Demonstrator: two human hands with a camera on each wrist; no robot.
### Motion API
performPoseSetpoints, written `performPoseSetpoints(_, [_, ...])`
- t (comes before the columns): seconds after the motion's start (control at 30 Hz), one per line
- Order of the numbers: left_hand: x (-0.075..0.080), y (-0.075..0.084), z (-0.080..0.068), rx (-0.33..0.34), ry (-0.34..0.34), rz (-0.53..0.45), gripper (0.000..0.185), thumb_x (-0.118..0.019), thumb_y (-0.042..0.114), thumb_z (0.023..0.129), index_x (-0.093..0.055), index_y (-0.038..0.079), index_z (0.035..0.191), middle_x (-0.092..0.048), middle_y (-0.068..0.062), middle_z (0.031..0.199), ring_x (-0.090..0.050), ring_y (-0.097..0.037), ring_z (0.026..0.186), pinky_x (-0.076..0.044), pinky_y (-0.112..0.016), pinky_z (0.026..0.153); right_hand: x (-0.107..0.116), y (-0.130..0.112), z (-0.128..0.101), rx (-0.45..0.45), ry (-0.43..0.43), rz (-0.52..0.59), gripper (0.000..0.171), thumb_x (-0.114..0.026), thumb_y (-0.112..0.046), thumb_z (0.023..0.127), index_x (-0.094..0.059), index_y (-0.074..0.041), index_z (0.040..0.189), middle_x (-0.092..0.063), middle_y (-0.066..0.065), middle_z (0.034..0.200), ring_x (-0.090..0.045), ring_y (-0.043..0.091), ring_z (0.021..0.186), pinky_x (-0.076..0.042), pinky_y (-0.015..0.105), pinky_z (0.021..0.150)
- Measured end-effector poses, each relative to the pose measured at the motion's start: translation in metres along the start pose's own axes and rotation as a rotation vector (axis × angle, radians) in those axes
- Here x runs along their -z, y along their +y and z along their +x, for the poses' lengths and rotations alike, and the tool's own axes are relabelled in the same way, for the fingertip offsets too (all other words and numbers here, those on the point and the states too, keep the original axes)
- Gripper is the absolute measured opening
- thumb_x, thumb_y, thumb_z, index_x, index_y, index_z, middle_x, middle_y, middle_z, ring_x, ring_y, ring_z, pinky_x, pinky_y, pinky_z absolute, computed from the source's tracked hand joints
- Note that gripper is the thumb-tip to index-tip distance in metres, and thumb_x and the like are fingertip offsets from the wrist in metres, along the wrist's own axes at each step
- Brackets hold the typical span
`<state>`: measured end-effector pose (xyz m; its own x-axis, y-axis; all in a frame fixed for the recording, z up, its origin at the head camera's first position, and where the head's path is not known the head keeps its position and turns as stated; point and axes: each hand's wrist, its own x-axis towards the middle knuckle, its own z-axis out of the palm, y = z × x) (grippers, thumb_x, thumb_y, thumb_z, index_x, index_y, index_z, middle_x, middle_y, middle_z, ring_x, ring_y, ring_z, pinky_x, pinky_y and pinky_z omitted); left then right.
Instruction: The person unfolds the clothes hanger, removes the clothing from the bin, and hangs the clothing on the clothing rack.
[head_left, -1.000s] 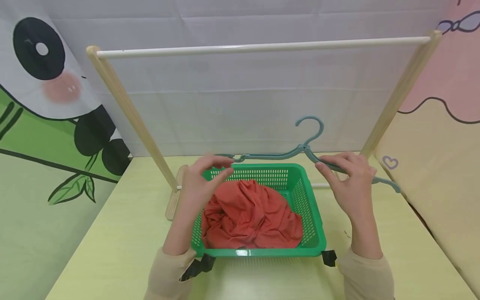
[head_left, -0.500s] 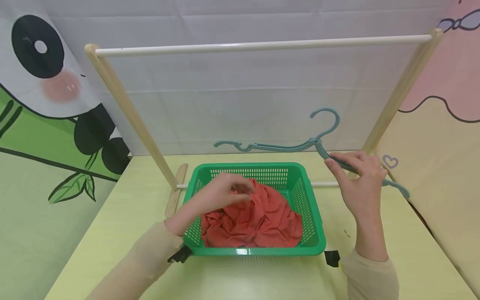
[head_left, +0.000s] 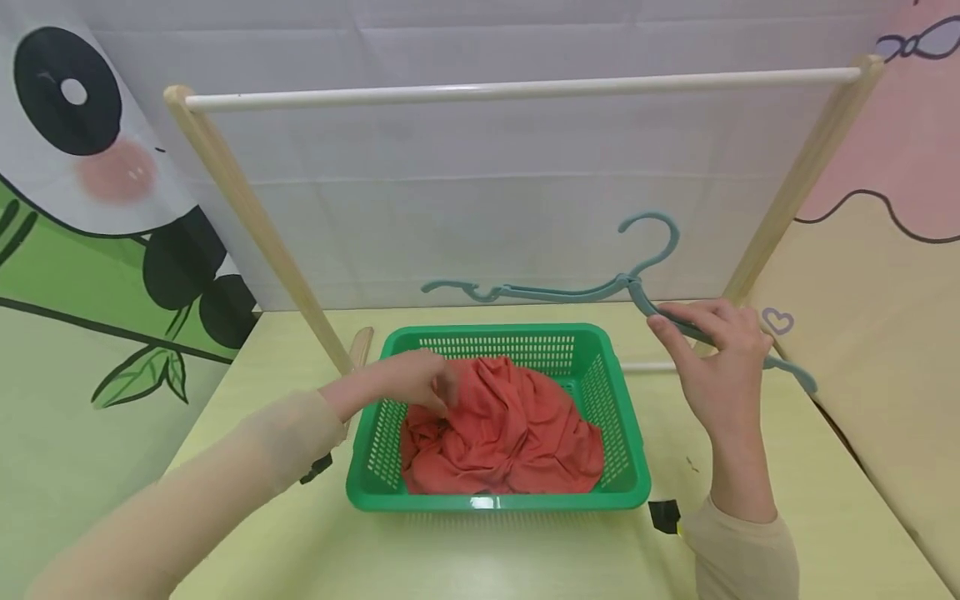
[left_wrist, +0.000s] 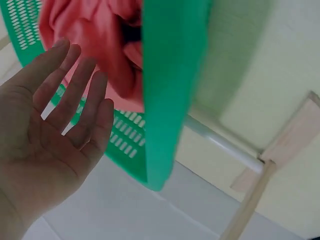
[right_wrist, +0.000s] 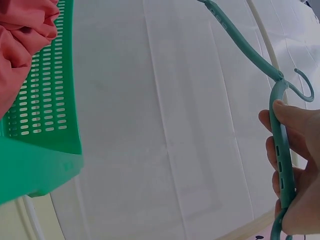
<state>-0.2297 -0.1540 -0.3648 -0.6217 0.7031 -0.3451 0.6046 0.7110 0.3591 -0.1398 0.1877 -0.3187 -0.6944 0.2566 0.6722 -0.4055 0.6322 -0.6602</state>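
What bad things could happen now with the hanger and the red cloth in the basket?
The right hand holds the blue hanger by one arm only, so its long free end might swing and bump the wooden rack post close by. The red cloth lies bunched in the green basket, so a pull by the left hand could snag it or drag the light basket along the table.

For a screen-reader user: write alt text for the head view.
A person's left hand reaches into a green basket at a crumpled red garment, while the right hand holds a blue-green hanger above the yellow table. Behind the basket stands a wooden rack with a white rail.
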Motion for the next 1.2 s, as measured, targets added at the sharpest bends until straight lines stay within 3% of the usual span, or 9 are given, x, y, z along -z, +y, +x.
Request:
performPoseSetpoints(0.27, [0.001,-0.013,0.002,0.113,-0.146,0.049,0.016,-0.073,0.01,0.076,-0.072,0.015,0.092,-0.069,0.004,0.085,-0.059,-0.006,0.076,-0.05,-0.025,0.067,0.0,-0.002,0.002,0.014,-0.004,-0.007,0.018,-0.079,-0.014,0.074,-0.076,-0.011,0.092,-0.054,-0.036,0.085,-0.038,-0.004,0.087,-0.016,0.029,0.085])
performPoseSetpoints(0.33, [-0.001,-0.015,0.004,0.107,-0.192,0.051,0.017,-0.072,0.008,0.075,-0.072,0.013,0.092,-0.066,0.005,0.081,-0.054,-0.004,0.071,-0.047,-0.023,0.063,0.0,-0.003,0.002,0.019,-0.006,-0.006,0.017,-0.079,-0.014,0.074,-0.076,-0.012,0.091,-0.054,-0.035,0.085,-0.038,-0.004,0.086,-0.016,0.027,0.085])
performPoseSetpoints(0.47, [-0.007,-0.017,0.011,0.081,-0.251,0.062,0.037,-0.072,0.004,0.074,-0.07,0.017,0.108,-0.06,0.008,0.072,-0.048,-0.006,0.065,-0.044,-0.021,0.06,0.0,-0.004,0.002,0.018,-0.01,-0.004,0.017,-0.078,-0.013,0.074,-0.076,-0.012,0.092,-0.054,-0.035,0.085,-0.037,-0.003,0.085,-0.016,0.025,0.084])
performPoseSetpoints(0.57, [-0.008,-0.017,0.016,0.076,-0.238,0.076,0.05,-0.071,0.001,0.074,-0.065,0.022,0.12,-0.065,0.007,0.079,-0.048,-0.007,0.066,-0.045,-0.021,0.06,0.0,-0.004,0.002,0.014,-0.014,-0.005,0.017,-0.078,-0.013,0.074,-0.076,-0.011,0.092,-0.054,-0.035,0.085,-0.036,-0.003,0.085,-0.016,0.027,0.085])
performPoseSetpoints(0.73, [-0.004,-0.018,0.021,0.053,-0.173,0.067,0.042,-0.065,-0.002,0.078,-0.067,0.016,0.116,-0.069,-0.002,0.092,-0.051,-0.008,0.067,-0.043,-0.021,0.057,0.0,-0.005,0.002,0.041,-0.007,-0.007,0.018,-0.079,-0.012,0.073,-0.076,-0.011,0.091,-0.054,-0.034,0.085,-0.037,-0.004,0.084,-0.018,0.025,0.083])
performPoseSetpoints(0.83, [-0.003,-0.02,0.02,0.059,-0.219,0.03,0.042,-0.069,0.005,0.08,-0.063,0.015,0.121,-0.067,-0.004,0.091,-0.054,-0.009,0.07,-0.045,-0.022,0.059,-0.001,-0.005,0.003,0.074,0.007,-0.003,0.018,-0.08,-0.011,0.072,-0.076,-0.011,0.09,-0.055,-0.033,0.084,-0.04,-0.005,0.085,-0.02,0.023,0.08])
performPoseSetpoints(1.0, [-0.008,-0.026,0.018,0.067,-0.356,0.021,0.066,-0.071,0.004,0.077,-0.048,0.021,0.136,-0.058,-0.005,0.104,-0.047,-0.012,0.084,-0.045,-0.024,0.069,0.0,-0.006,0.003,0.087,0.006,0.007,0.018,-0.08,-0.011,0.072,-0.076,-0.011,0.09,-0.055,-0.034,0.084,-0.041,-0.006,0.086,-0.021,0.022,0.081])
performPoseSetpoints(1.1, [-0.013,-0.028,0.018,0.061,-0.354,0.051,0.07,-0.069,0.0,0.077,-0.046,0.025,0.138,-0.057,-0.003,0.107,-0.047,-0.012,0.086,-0.044,-0.025,0.072,0.0,-0.006,0.002,0.073,-0.001,0.005,0.018,-0.079,-0.011,0.072,-0.076,-0.01,0.09,-0.054,-0.035,0.085,-0.04,-0.005,0.086,-0.019,0.023,0.082])
performPoseSetpoints(1.2, [-0.011,-0.029,0.017,0.065,-0.299,0.011,0.064,-0.064,-0.004,0.078,-0.051,0.026,0.134,-0.06,-0.001,0.101,-0.051,-0.011,0.082,-0.047,-0.025,0.069,0.0,-0.007,0.001,0.063,-0.003,-0.001,0.017,-0.079,-0.011,0.073,-0.076,-0.011,0.09,-0.053,-0.037,0.085,-0.039,-0.005,0.086,-0.017,0.024,0.082])
